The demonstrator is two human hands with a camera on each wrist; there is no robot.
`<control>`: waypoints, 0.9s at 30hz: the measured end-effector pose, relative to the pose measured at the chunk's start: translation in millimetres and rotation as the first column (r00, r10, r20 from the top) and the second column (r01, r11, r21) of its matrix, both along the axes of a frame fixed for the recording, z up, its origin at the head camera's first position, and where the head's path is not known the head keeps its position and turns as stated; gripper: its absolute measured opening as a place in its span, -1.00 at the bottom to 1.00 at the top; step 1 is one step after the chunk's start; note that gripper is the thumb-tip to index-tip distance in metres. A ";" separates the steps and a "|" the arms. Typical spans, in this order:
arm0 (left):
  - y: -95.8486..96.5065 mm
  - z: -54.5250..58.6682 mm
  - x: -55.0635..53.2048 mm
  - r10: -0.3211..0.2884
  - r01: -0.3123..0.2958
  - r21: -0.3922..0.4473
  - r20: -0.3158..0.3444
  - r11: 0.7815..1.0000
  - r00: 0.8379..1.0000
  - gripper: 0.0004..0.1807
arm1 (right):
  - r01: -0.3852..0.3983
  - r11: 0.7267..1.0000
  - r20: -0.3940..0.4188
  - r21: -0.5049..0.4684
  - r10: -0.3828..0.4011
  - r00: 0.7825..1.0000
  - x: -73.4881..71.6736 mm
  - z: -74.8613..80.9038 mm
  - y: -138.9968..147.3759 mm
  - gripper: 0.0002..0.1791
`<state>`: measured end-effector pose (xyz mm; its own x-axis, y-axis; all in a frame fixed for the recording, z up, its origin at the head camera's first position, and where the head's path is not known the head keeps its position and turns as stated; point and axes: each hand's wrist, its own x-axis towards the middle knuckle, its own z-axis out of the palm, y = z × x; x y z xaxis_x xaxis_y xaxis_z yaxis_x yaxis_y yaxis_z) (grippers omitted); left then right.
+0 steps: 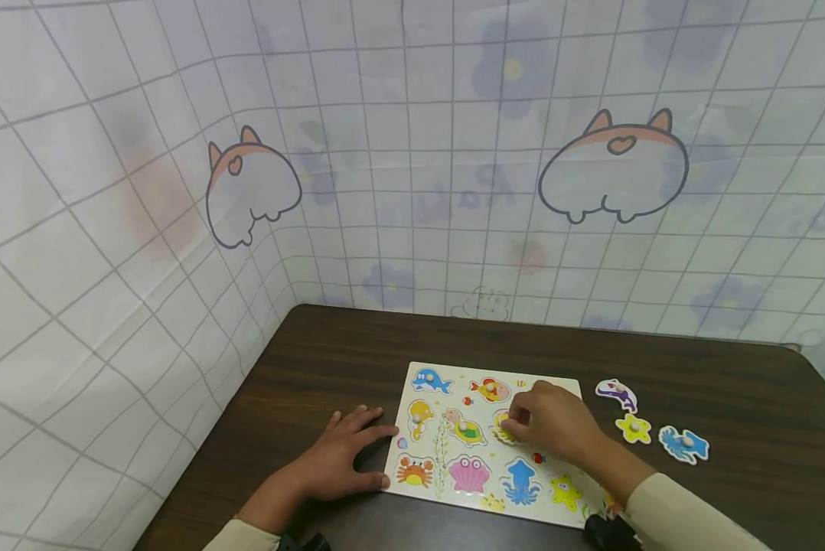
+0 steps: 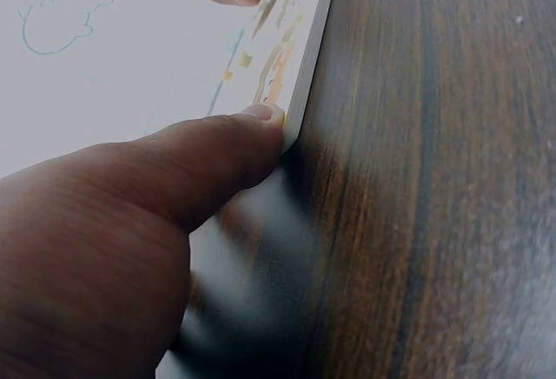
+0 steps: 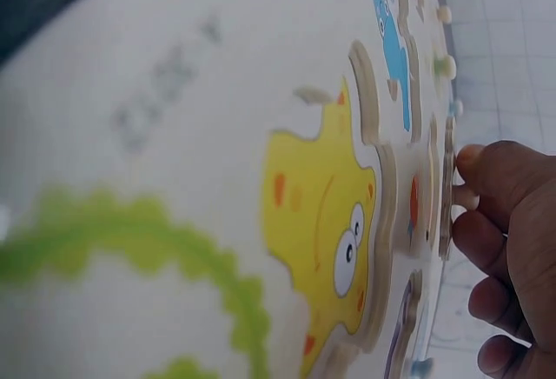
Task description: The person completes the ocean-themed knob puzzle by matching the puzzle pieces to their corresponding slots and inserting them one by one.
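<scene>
My right hand (image 1: 557,425) pinches the small knob (image 3: 465,196) of a yellow puzzle piece (image 1: 500,427) between thumb and forefinger. That piece lies right at the surface of the white puzzle board (image 1: 497,478), partly hidden by the fingers in the head view. My left hand (image 1: 340,459) rests spread on the table, its thumb and forefinger tips touching the board's left edge. Knobbed pieces sit on the board: a blue whale (image 1: 429,380), a fish (image 1: 490,390), a seahorse (image 1: 419,419) and a turtle (image 1: 466,428). A yellow starfish recess (image 3: 317,222) shows its printed picture.
Right of the board on the dark wooden table (image 1: 330,360) lie a purple dolphin piece (image 1: 617,392), a yellow star piece (image 1: 633,428) and a blue squid piece (image 1: 684,445). A white gridded curtain (image 1: 419,191) hangs behind the table and along its left side.
</scene>
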<state>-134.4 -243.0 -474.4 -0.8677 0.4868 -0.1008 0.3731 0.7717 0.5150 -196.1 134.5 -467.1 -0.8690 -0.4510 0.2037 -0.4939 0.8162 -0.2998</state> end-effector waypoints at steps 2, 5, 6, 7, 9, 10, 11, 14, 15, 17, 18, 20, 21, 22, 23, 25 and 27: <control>0.3 0.4 0.1 0.002 -0.002 0.000 0.001 1.000 1.000 -0.20 | 0.002 1.000 0.000 0.005 -0.002 1.000 -0.5 -0.2 -1.5 -0.74; 0.5 0.6 0.2 0.004 -0.004 0.001 0.003 1.000 1.000 -0.20 | 0.008 1.000 0.003 0.012 -0.008 1.000 -1.6 -1.4 -3.2 -0.75; 0.4 0.4 0.2 0.005 -0.005 0.002 0.003 1.000 1.000 -0.20 | 0.009 1.000 0.005 0.014 -0.009 1.000 -1.9 -1.8 -3.8 -0.75; 0.4 0.2 0.1 0.004 -0.005 0.001 0.003 1.000 1.000 -0.20 | 0.011 1.000 0.008 0.015 -0.011 1.000 -2.0 -2.1 -4.5 -0.75; 0.3 -0.3 -0.1 0.004 -0.004 0.001 0.001 1.000 1.000 -0.20 | 0.016 1.000 0.011 0.015 -0.016 1.000 -2.4 -2.7 -5.7 -0.75; 0.2 -0.7 -0.2 0.004 -0.004 0.001 0.000 1.000 1.000 -0.20 | 0.018 1.000 0.013 0.016 -0.018 1.000 -2.5 -2.9 -6.3 -0.74; 0.1 -1.0 -0.3 0.004 -0.004 0.000 -0.001 1.000 1.000 -0.20 | 0.020 1.000 0.014 0.016 -0.020 1.000 -2.5 -3.1 -6.9 -0.74; 0.0 -1.5 -0.4 0.004 -0.004 0.001 -0.002 1.000 1.000 -0.21 | 0.024 1.000 0.015 0.018 -0.024 1.000 -2.4 -2.8 -8.2 -0.74; -0.1 -1.8 -0.4 0.004 -0.004 0.000 -0.002 1.000 1.000 -0.21 | 0.024 1.000 0.015 0.018 -0.024 1.000 -2.6 -2.9 -8.5 -0.74; -0.2 -2.2 -0.4 0.006 -0.006 0.001 -0.002 1.000 1.000 -0.21 | 0.023 1.000 0.015 0.017 -0.024 1.000 -3.0 -3.3 -9.1 -0.74; -0.1 -2.3 -0.4 0.006 -0.006 0.002 -0.002 1.000 1.000 -0.21 | 0.022 1.000 0.014 0.018 -0.022 1.000 -3.3 -3.6 -9.3 -0.74; -0.2 -2.4 -0.3 0.006 -0.006 0.003 -0.002 1.000 1.000 -0.21 | 0.022 1.000 0.015 0.018 -0.022 1.000 -3.9 -4.6 -9.8 -0.74; -0.3 -2.5 -0.4 0.006 -0.006 0.005 -0.001 1.000 1.000 -0.21 | 0.021 1.000 0.016 0.019 -0.022 1.000 -4.2 -5.1 -10.0 -0.74; -0.3 -2.6 -0.6 0.006 -0.006 0.007 -0.001 1.000 1.000 -0.21 | 0.021 1.000 0.018 0.020 -0.021 1.000 -4.5 -5.6 -10.2 -0.74; -0.4 -2.7 -0.7 0.005 -0.005 0.010 0.000 1.000 1.000 -0.21 | 0.021 1.000 0.020 0.022 -0.021 1.000 -4.8 -6.0 -10.5 -0.75; -0.6 -2.9 -0.9 0.003 -0.003 0.014 0.000 1.000 1.000 -0.21 | 0.024 0.999 0.025 0.025 -0.024 0.999 -5.4 -6.8 -10.8 -0.76; -0.8 -3.0 -0.9 0.001 -0.001 0.019 -0.001 1.000 1.000 -0.21 | 0.027 0.999 0.032 0.025 -0.027 0.999 -5.8 -7.0 -11.0 -0.76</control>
